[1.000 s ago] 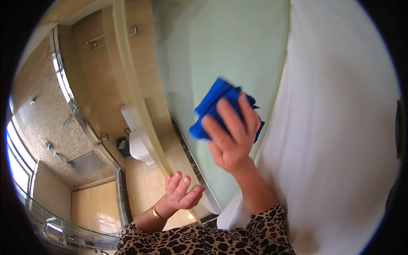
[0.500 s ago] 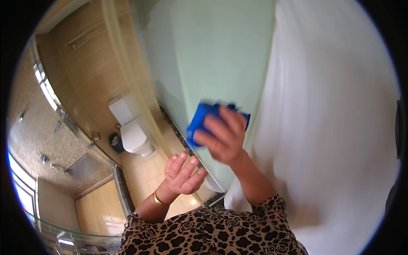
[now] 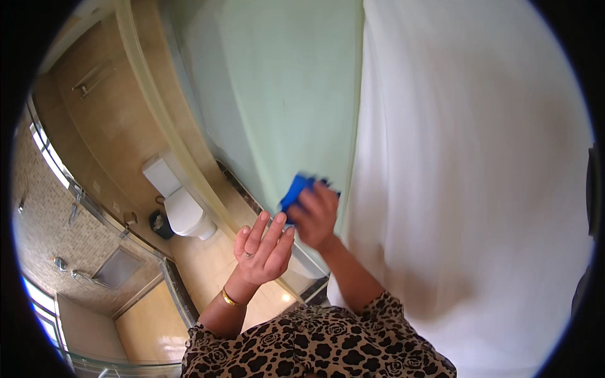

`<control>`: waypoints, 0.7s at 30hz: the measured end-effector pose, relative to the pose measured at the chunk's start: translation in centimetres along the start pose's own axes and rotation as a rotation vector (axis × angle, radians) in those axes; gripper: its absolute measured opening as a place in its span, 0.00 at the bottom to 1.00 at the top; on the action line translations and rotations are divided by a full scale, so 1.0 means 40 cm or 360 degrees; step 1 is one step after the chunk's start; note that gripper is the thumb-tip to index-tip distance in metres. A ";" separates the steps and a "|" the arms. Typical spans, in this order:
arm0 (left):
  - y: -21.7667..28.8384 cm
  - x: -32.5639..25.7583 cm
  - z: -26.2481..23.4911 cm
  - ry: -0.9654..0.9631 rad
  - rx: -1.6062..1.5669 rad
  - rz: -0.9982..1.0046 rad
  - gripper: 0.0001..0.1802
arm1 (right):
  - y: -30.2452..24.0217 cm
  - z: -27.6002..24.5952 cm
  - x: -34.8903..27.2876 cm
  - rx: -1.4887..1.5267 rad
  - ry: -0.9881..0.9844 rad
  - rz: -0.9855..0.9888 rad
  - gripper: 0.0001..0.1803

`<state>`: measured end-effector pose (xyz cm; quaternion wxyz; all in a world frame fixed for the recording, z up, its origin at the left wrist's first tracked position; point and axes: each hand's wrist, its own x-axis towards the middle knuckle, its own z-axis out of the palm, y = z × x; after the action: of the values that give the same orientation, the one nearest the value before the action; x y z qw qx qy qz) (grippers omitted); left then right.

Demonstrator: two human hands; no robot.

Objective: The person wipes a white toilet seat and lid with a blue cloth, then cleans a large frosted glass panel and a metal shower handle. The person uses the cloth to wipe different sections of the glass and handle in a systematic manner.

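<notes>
Here, right hand (image 3: 317, 219), blurred, fingers curled over bunched blue cloth (image 3: 293, 190), cloth in front of pale green panel (image 3: 287, 94); whether cloth touches panel, cannot tell. Left hand (image 3: 263, 255) just beside, lower, fingers stretched out and slightly spread; ring (image 3: 249, 254) on one finger, gold bracelet (image 3: 228, 297) at wrist. White fabric (image 3: 460, 157) hanging right of panel. Farther left, white toilet (image 3: 186, 211), dark bin (image 3: 160, 225) beside it, mosaic wall (image 3: 47, 230) beyond.

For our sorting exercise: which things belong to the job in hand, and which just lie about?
In use:
blue fabric cloth, in the right hand
smooth pale-green panel behind, probably

Just around:
white glossy toilet
small dark bin
</notes>
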<state>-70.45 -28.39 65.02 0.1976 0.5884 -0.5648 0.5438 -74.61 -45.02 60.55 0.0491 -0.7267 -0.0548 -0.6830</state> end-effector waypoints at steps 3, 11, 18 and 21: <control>0.018 -0.025 -0.001 -0.0083 0.0030 -0.0002 0.12 | 0.066 -0.023 0.022 0.0080 0.0160 0.0370 0.20; 0.017 -0.027 0.015 0.0071 -0.0116 0.0015 0.10 | -0.074 0.004 -0.267 0.0100 0.0199 0.1543 0.29; -0.009 -0.053 0.014 0.0141 -0.0390 0.0103 0.11 | -0.183 0.006 -0.111 0.0175 0.0056 0.0822 0.27; -0.013 -0.069 0.003 0.0050 -0.0360 0.0118 0.12 | -0.141 0.003 -0.054 0.0093 0.0085 0.0703 0.27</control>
<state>-69.31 -27.08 62.80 0.2514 0.5325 -0.6407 0.4927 -75.44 -39.47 58.37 0.2201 -0.7009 0.0873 -0.6728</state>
